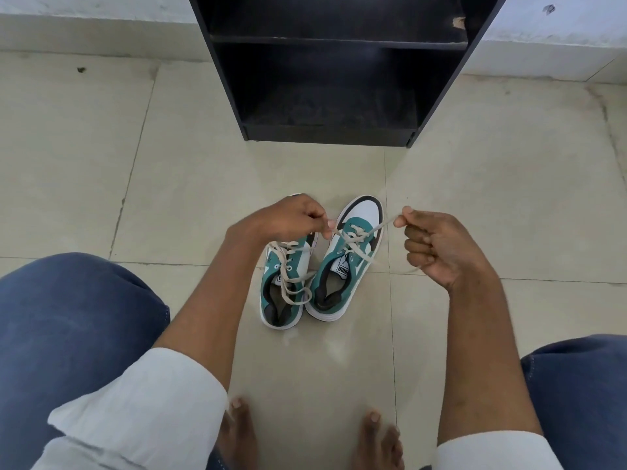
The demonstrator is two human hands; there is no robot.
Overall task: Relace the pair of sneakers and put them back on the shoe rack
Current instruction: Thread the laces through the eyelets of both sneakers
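Observation:
Two green-and-white sneakers stand side by side on the tiled floor, toes pointing away from me. The right sneaker [349, 262] has its cream lace [380, 225] stretched taut between my hands. My left hand [288, 217] pinches one end of that lace above the shoe's tongue, hiding the toe of the left sneaker [285, 286]. My right hand [437, 245] grips the other end, pulled out to the right. The left sneaker's lace lies loose across its opening.
A black shoe rack [325, 134] with bare shelves stands on the floor just beyond the sneakers, against a white wall. My knees in blue trousers frame both sides, and my bare feet [305, 435] rest on the tiles below the shoes.

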